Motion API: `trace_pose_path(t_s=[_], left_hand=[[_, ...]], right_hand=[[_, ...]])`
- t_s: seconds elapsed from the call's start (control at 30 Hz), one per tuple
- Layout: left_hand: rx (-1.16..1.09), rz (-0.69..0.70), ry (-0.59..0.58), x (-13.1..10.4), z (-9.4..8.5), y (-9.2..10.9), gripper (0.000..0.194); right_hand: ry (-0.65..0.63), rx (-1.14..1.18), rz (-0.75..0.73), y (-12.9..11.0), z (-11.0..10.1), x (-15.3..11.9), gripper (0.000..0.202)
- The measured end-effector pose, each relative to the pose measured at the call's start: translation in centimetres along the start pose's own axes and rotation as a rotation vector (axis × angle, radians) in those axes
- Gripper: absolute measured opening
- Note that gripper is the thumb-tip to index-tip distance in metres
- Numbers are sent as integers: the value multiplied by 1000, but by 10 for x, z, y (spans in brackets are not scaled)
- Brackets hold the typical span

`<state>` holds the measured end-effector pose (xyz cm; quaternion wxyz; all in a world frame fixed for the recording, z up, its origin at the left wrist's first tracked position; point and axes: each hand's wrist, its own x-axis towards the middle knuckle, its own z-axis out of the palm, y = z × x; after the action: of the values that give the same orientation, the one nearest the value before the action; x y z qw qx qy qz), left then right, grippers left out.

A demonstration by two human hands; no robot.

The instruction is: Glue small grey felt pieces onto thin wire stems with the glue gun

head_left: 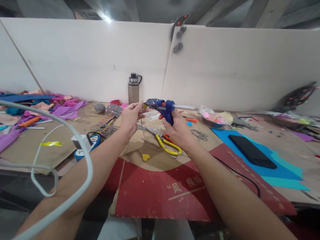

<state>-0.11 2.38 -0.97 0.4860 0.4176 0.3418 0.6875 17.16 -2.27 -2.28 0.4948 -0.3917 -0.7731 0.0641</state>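
Note:
A blue glue gun (168,107) is gripped in my right hand (177,128), its nozzle pointing left and a clear glue stick (185,107) sticking out of its back. My left hand (132,117) is pinched closed at the nozzle tip. A small yellow bit (144,105) shows by its fingertips, too small to name, and a thin wire (143,131) hangs below them. Under the glue gun, scissors with yellow handles (168,147) lie on the cardboard. Close to them is a yellow felt heart (146,157).
A water bottle (133,89) stands against the white partition (94,55). Felt scraps (67,111) pile up at left. A white cable (85,171) loops across the left foreground. To the right, a black phone (251,151) rests on blue felt (226,137), near a bowl (211,123) of materials.

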Motion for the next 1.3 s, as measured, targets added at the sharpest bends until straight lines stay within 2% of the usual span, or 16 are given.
trace_pose_path(t_s=[0.6,1.3], left_hand=[[-22,16,0,1,0,0,16],[-24,12,21,0,2,3,13]], right_hand=[[-17,66,11,0,-1,0,18],[-14,37,3,-1,0,1,16]])
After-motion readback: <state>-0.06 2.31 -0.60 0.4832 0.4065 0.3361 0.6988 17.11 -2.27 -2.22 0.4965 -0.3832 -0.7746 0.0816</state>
